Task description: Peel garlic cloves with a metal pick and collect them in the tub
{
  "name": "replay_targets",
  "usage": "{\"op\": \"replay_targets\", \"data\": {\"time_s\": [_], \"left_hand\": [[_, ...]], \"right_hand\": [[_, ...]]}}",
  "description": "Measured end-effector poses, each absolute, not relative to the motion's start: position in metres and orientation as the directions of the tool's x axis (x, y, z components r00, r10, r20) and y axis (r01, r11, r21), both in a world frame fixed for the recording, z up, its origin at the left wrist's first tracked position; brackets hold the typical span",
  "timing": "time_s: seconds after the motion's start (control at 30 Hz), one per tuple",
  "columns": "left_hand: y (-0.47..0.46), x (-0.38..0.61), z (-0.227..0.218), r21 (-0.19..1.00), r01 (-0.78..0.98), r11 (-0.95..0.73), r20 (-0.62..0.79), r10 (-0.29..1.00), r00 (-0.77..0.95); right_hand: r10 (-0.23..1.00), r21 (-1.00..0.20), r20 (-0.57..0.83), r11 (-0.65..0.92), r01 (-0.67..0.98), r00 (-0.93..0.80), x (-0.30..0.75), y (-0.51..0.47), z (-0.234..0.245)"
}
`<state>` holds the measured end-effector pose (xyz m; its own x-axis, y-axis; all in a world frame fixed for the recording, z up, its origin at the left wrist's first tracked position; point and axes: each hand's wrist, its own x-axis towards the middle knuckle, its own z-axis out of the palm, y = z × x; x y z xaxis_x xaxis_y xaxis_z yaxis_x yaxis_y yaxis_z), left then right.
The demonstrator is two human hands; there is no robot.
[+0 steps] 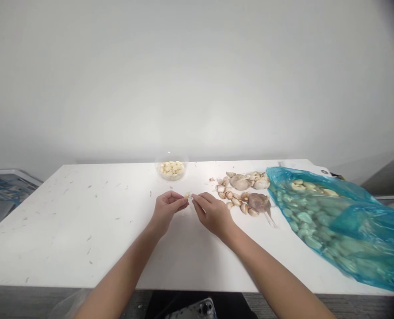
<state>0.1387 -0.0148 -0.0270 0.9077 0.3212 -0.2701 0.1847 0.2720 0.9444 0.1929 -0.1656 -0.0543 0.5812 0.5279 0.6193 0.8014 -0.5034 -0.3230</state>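
Observation:
My left hand (165, 210) pinches a small pale garlic clove (186, 195) between thumb and fingertips, above the middle of the white table. Close by on its right, my right hand (214, 213) is closed with its fingertips at the clove. A thin, shiny sliver (191, 196) shows at those fingertips; its kind is too small to make out. Behind my hands stands a clear round bowl (172, 177) with several peeled cloves in it. To the right of my right hand lie unpeeled garlic cloves (236, 202) and whole garlic bulbs (259, 202).
A blue plastic bag (346, 226) full of garlic covers the table's right end. Bits of skin are scattered over the white table (94, 221), mostly on the left. A wall rises behind it. A phone (197, 310) lies on my lap below the front edge.

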Motion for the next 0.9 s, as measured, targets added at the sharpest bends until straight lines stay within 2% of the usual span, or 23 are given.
{"op": "replay_targets", "data": {"time_s": [0.4, 0.63, 0.9], "left_hand": [[-0.0147, 0.1391, -0.0283, 0.947, 0.191, 0.258, -0.27, 0.316, 0.909], [-0.0145, 0.1393, -0.0272, 0.944, 0.195, 0.265, -0.276, 0.317, 0.907], [-0.0136, 0.1392, -0.031, 0.95, 0.191, 0.249, -0.264, 0.308, 0.914]], "right_hand": [[0.531, -0.304, 0.597, -0.544, 0.782, 0.601, 0.1954, -0.166, -0.0596], [0.568, -0.297, 0.605, -0.489, 0.82, 0.558, 0.1939, -0.1668, -0.0562], [0.551, -0.287, 0.606, -0.521, 0.804, 0.573, 0.1934, -0.1664, -0.058]]}}
